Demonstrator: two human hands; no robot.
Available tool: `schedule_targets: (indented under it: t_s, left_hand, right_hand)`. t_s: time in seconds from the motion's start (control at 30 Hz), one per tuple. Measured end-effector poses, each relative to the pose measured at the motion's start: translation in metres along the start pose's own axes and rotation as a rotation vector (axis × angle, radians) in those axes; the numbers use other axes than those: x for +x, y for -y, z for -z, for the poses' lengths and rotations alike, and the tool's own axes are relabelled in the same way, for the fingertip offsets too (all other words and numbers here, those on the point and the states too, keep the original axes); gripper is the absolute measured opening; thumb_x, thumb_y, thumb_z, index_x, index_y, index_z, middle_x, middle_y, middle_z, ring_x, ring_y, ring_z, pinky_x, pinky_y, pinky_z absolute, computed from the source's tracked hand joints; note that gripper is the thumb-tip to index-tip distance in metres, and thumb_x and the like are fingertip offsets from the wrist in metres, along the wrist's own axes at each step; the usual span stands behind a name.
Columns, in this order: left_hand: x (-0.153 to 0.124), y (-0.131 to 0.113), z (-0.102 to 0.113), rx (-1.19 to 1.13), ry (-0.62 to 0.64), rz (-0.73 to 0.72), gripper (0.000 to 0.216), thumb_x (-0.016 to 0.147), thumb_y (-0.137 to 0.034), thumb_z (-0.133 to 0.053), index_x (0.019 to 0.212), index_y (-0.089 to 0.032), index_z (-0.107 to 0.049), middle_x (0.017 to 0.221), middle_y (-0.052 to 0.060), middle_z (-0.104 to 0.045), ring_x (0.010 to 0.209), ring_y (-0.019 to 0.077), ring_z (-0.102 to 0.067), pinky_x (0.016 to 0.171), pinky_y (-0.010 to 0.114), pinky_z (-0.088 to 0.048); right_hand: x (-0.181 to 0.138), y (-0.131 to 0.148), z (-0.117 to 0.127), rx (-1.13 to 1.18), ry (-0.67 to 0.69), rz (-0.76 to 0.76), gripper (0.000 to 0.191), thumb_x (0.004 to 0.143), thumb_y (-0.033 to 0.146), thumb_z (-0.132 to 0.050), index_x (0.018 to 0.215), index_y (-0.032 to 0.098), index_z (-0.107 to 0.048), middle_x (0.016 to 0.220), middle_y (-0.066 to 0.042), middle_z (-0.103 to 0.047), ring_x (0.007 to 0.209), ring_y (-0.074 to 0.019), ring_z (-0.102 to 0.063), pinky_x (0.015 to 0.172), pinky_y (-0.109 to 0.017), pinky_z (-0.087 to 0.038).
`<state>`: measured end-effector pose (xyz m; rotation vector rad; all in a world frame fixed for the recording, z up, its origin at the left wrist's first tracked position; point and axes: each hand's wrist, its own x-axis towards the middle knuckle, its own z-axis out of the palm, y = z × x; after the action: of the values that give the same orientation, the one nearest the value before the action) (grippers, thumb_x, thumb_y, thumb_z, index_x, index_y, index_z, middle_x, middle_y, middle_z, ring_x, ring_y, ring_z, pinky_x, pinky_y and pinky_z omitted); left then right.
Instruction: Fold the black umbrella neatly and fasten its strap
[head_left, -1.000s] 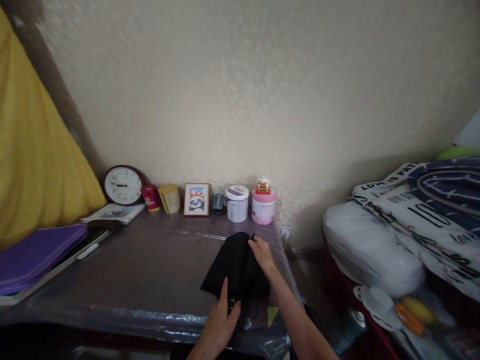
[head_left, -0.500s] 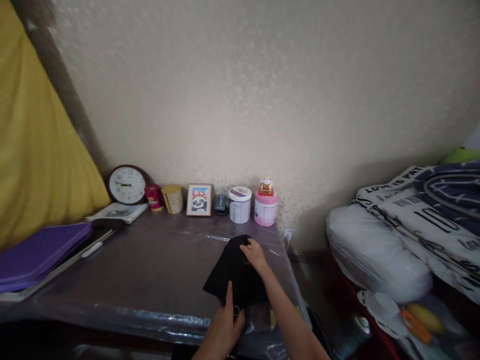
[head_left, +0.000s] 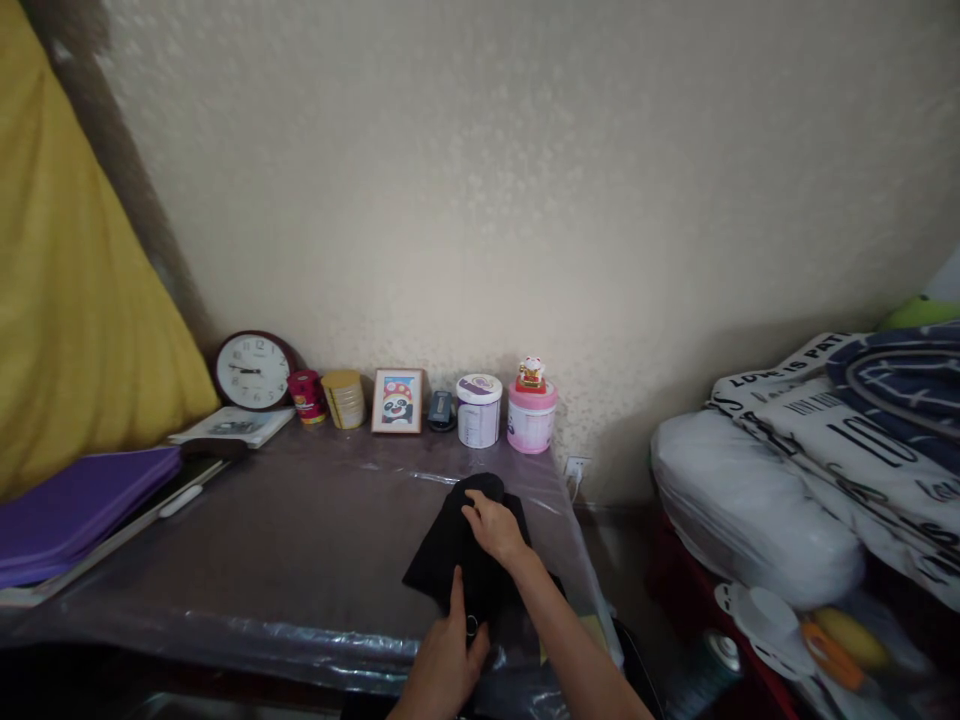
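A piece of black cloth [head_left: 450, 550], folded over and with a pointed left corner, lies on the table near its front right part. I cannot make out what kind of item it is. My left hand [head_left: 441, 660] rests at its near edge, index finger stretched out on the cloth and thumb apart; the other fingers are hidden. A small metal ring [head_left: 471, 625] shows between that thumb and index finger. My right hand [head_left: 493, 528] lies on top of the cloth with its fingers bent slightly and spread.
Plastic film covers the table [head_left: 300, 540]. Along the wall stand a clock [head_left: 255, 372], a red can [head_left: 307, 397], a yellow container [head_left: 344, 400], a panda picture frame [head_left: 397, 402], a white tub [head_left: 479, 412] and a pink tub [head_left: 531, 420]. Purple folders [head_left: 82, 505] lie left; bedding [head_left: 757, 500] is right.
My right hand has let go of the cloth's far right edge and moved left and toward me onto its top. A fold of cloth now shows right of it. My left hand has barely moved.
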<state>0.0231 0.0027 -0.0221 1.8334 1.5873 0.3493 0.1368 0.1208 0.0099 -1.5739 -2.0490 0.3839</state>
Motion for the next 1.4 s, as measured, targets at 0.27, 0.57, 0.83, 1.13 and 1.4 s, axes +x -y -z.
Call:
schedule_targets:
  t_s: [0.27, 0.57, 0.83, 1.13, 1.4]
  left_hand:
    - [-0.005, -0.006, -0.001, -0.105, -0.07, 0.065, 0.074, 0.083, -0.033, -0.035, 0.136, -0.006, 0.01, 0.101, 0.012, -0.063, 0.088, 0.0174, -0.06, 0.071, 0.021, -0.039]
    - [-0.008, -0.007, 0.0, -0.109, -0.084, -0.025, 0.068, 0.084, -0.031, -0.033, 0.138, -0.016, 0.006, 0.091, 0.004, -0.066, 0.08, 0.0158, -0.061, 0.068, 0.021, -0.038]
    - [-0.001, -0.003, -0.004, -0.051, -0.028, 0.033, 0.066, 0.084, -0.032, -0.031, 0.138, -0.013, 0.002, 0.099, 0.008, -0.064, 0.087, 0.0178, -0.06, 0.073, 0.023, -0.039]
    - [0.006, 0.001, -0.009, 0.044, 0.006, 0.118, 0.069, 0.084, -0.031, -0.034, 0.137, -0.016, 0.007, 0.089, 0.007, -0.066, 0.082, 0.0182, -0.062, 0.07, 0.024, -0.04]
    - [0.0, -0.011, -0.005, 0.152, 0.032, 0.116, 0.069, 0.084, -0.029, -0.033, 0.136, -0.013, 0.01, 0.088, 0.008, -0.066, 0.079, 0.0178, -0.061, 0.065, 0.023, -0.039]
  right_hand:
    - [-0.03, 0.006, -0.001, -0.139, -0.097, 0.251, 0.025, 0.082, 0.017, -0.044, 0.102, 0.022, -0.058, 0.091, -0.003, -0.062, 0.085, -0.0151, -0.054, 0.081, -0.027, -0.04]
    - [-0.036, 0.005, -0.001, -0.017, -0.178, 0.312, 0.021, 0.084, 0.015, -0.043, 0.097, 0.022, -0.059, 0.087, -0.003, -0.061, 0.081, -0.0153, -0.052, 0.078, -0.03, -0.041]
    - [-0.055, -0.005, 0.0, 0.071, -0.196, 0.399, 0.024, 0.086, 0.018, -0.042, 0.101, 0.024, -0.059, 0.106, -0.003, -0.061, 0.109, -0.0153, -0.047, 0.096, -0.037, -0.032]
    - [0.02, -0.034, -0.006, -0.112, -0.024, 0.258, 0.03, 0.089, 0.025, -0.034, 0.107, 0.027, -0.058, 0.12, 0.0, -0.055, 0.122, -0.0139, -0.034, 0.104, -0.04, -0.016]
    - [0.018, -0.041, -0.005, -0.2, -0.309, -0.199, 0.044, 0.089, 0.03, -0.03, 0.123, 0.005, -0.042, 0.125, -0.017, -0.047, 0.116, -0.0219, -0.042, 0.096, -0.034, -0.032]
